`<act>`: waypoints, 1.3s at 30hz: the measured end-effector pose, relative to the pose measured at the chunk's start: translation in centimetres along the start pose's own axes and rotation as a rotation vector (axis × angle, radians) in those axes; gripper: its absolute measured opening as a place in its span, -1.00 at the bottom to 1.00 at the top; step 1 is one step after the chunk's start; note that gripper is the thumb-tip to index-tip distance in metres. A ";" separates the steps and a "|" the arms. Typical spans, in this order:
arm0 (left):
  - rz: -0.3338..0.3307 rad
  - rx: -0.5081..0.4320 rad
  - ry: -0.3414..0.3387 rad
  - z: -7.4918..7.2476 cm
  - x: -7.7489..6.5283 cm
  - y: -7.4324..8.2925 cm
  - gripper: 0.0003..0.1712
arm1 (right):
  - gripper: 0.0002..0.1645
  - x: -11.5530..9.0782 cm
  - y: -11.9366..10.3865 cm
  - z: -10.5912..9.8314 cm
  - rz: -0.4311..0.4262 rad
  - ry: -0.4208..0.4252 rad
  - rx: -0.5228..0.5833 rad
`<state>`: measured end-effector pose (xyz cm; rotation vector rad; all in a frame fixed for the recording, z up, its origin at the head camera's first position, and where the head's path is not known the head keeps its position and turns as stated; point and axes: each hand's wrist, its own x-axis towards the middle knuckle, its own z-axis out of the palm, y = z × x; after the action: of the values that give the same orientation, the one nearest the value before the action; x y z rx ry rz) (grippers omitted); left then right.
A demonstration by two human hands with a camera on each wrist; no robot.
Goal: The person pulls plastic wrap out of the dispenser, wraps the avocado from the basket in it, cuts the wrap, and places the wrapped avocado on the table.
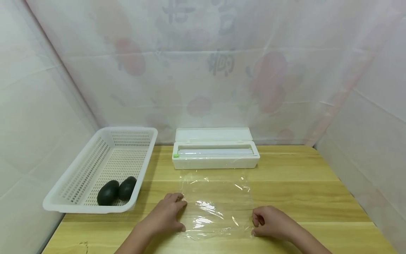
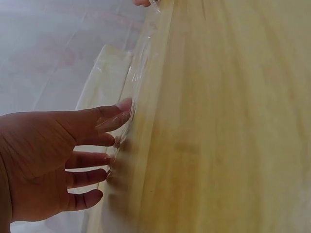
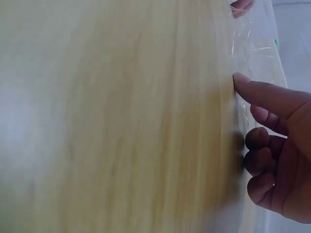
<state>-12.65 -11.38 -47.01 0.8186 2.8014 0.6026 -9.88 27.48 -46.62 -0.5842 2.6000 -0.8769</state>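
A sheet of clear plastic wrap [image 1: 219, 194] lies spread over the wooden table, running toward a white wrap box [image 1: 215, 163] whose lid stands up at the back. At the sheet's left edge is my left hand [image 1: 166, 215], its fingers spread and fairly straight. In the left wrist view, a fold of film crosses its thumb and fingertips. My right hand [image 1: 274, 222] touches the near right corner. The right wrist view shows that thumb [image 3: 255, 90] extended along the film's edge, apart from the loosely bent fingers [image 3: 260, 162].
A white plastic basket [image 1: 146, 169] stands on the left with two dark green avocados [image 1: 108, 193] inside. Within the wrap box lies a white roll [image 1: 215, 152], with a green tab [image 1: 176, 155] at its left end. Printed cloth walls [image 1: 196, 77] enclose the table.
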 end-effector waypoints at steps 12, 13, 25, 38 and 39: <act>-0.010 -0.013 0.015 0.2 -0.6 0.1 -0.13 | -0.67 -0.8 0.5 -0.6 0.014 -0.041 0.041; -0.008 -0.011 0.018 0.3 -0.6 0.1 -0.12 | -0.67 -0.9 0.6 -0.6 0.009 -0.041 0.041; 0.035 -0.010 0.067 0.7 -1.6 0.1 -0.10 | -0.77 -1.5 1.0 -0.4 -0.059 -0.023 0.076; 0.071 -0.063 0.112 0.5 -2.4 0.3 -0.32 | -0.72 -1.0 0.7 0.8 -0.035 0.060 -0.027; 0.064 -0.063 0.110 0.4 -2.5 0.2 -0.32 | -0.72 -1.1 0.7 0.8 -0.029 0.064 -0.032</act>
<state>-10.34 -12.47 -47.22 0.8915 2.8471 0.7643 -8.82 28.13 -47.49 -0.6131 2.6739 -0.8778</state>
